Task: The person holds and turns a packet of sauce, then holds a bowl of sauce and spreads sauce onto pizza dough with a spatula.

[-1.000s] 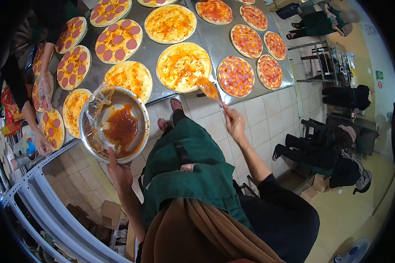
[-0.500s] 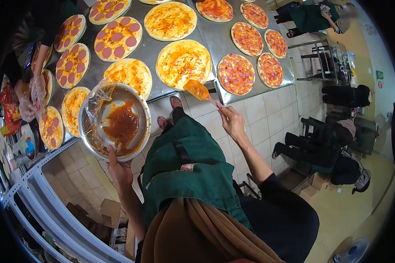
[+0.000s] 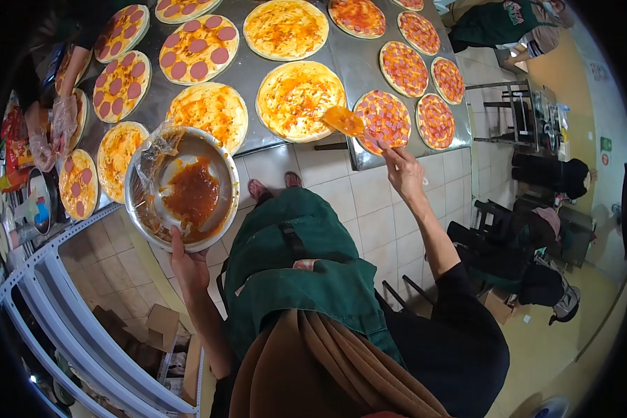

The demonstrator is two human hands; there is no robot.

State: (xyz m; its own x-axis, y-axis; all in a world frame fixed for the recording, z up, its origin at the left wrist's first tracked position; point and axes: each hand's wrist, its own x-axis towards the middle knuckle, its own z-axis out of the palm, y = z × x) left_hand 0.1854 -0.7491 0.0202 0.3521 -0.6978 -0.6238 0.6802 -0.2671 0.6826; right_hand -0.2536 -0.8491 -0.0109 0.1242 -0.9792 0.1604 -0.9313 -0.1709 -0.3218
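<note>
My left hand (image 3: 190, 268) grips the near rim of a round metal bowl (image 3: 228, 209). Red-orange sauce (image 3: 191, 194) lies in the bowl, and crumpled clear plastic wrap (image 3: 148, 171) clings to its left side. My right hand (image 3: 405, 173) is closed on the handle of a sauce-coated spoon (image 3: 343, 121). The spoon's head is over the right edge of a pizza with sauce and cheese (image 3: 301, 101); whether it touches is unclear. Close beyond the spoon is a pizza topped with diced meat (image 3: 382, 120). Behind the bowl sits another sauced pizza (image 3: 207, 115).
Several more pizzas, some with sausage slices (image 3: 198, 47), cover the metal table (image 3: 268, 145). At left, a co-worker's plastic-gloved hands (image 3: 63, 129) are near the pizzas. A grey metal rack (image 3: 70, 285) stands at lower left. Other people are at the right, one in a green apron (image 3: 491, 24).
My right hand and the spoon have moved right, from the pizza's lower edge to its right side. The view has shifted slightly. The bowl stays in my left hand.
</note>
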